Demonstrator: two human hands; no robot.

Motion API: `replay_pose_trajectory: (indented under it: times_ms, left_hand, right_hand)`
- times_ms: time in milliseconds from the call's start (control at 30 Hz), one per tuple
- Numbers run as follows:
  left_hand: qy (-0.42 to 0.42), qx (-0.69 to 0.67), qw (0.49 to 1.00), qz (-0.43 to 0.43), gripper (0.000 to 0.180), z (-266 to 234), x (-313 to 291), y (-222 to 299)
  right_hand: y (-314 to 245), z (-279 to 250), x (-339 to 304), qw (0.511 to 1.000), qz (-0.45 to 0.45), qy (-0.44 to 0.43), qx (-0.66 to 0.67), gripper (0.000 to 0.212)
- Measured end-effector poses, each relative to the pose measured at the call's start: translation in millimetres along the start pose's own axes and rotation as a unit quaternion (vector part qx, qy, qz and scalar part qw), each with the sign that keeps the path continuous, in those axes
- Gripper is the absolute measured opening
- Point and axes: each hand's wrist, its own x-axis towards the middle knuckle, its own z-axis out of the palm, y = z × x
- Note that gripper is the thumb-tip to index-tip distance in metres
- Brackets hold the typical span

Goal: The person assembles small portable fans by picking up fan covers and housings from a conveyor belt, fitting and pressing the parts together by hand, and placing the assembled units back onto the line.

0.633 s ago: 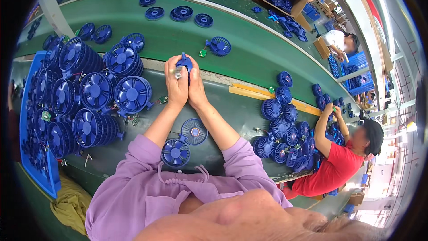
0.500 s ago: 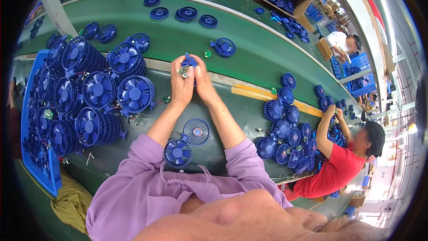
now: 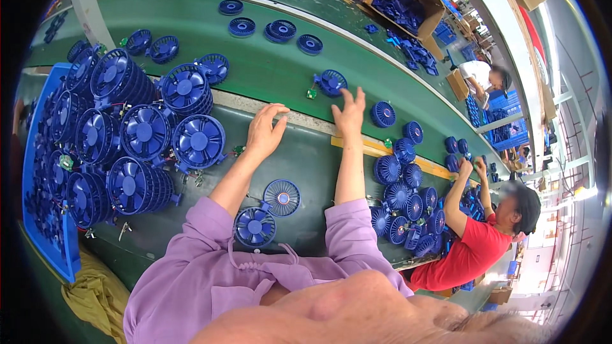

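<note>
My left hand (image 3: 265, 132) holds nothing; its thumb and fingers are apart above the near edge of the green belt. To its right, my right hand (image 3: 349, 114) reaches over the belt with fingers spread, also empty. Its fingertips are beside a blue fan housing (image 3: 333, 83) that has a small green circuit board (image 3: 311, 93) hanging from it. Another round blue fan piece (image 3: 383, 114) lies on the belt right of that hand. Close to my body, between my forearms, a blue fan with blades (image 3: 255, 226) and a round blue grille (image 3: 282, 197) rest on the dark table.
Stacked blue fan housings (image 3: 131, 185) with wires and boards crowd the left, beside a blue tray (image 3: 70, 255). Blue grilles (image 3: 398, 195) cluster at right. A co-worker in red (image 3: 472, 242) works beyond them. A cardboard box (image 3: 433, 19) of blue parts stands across the belt.
My hands were together around a blue part with a green circuit board; now they are apart and empty. The right hand has moved right, and a blue fan piece now lies beside it.
</note>
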Motion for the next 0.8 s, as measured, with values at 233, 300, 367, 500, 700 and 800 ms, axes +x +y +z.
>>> replay_pose_trajectory:
  times_ms: [233, 300, 367, 500, 700, 800]
  left_hand:
    - [-0.031, -0.237, 0.963, -0.121, 0.041, 10.9, 1.3, -24.0]
    - [0.064, -0.313, 0.941, -0.115, 0.057, 11.3, -1.2, -18.6]
    - [0.056, -0.362, 0.923, -0.119, 0.061, 10.6, 4.0, -9.2]
    - [0.09, -0.581, 0.788, -0.183, 0.047, -4.0, 11.5, -9.9]
    - [0.092, -0.596, 0.771, -0.206, 0.038, -8.4, 11.8, -7.3]
    - [0.054, -0.602, 0.766, -0.217, 0.044, -8.1, 10.2, -5.6]
  right_hand:
    - [-48.8, 9.5, 6.5, 0.979, 0.015, -0.028, 0.203, 0.036]
    - [-95.1, 1.7, -5.8, 0.978, -0.043, -0.034, 0.203, 0.032]
    - [-121.3, -13.3, -18.7, 0.949, -0.076, -0.115, 0.285, 0.027]
    - [-127.0, -19.4, -9.0, 0.88, -0.215, -0.243, 0.346, 0.017]
    - [-62.3, 49.8, 104.6, 0.965, -0.12, -0.016, 0.232, 0.039]
    - [-30.7, 89.5, 139.0, 0.992, -0.085, 0.03, 0.089, 0.051]
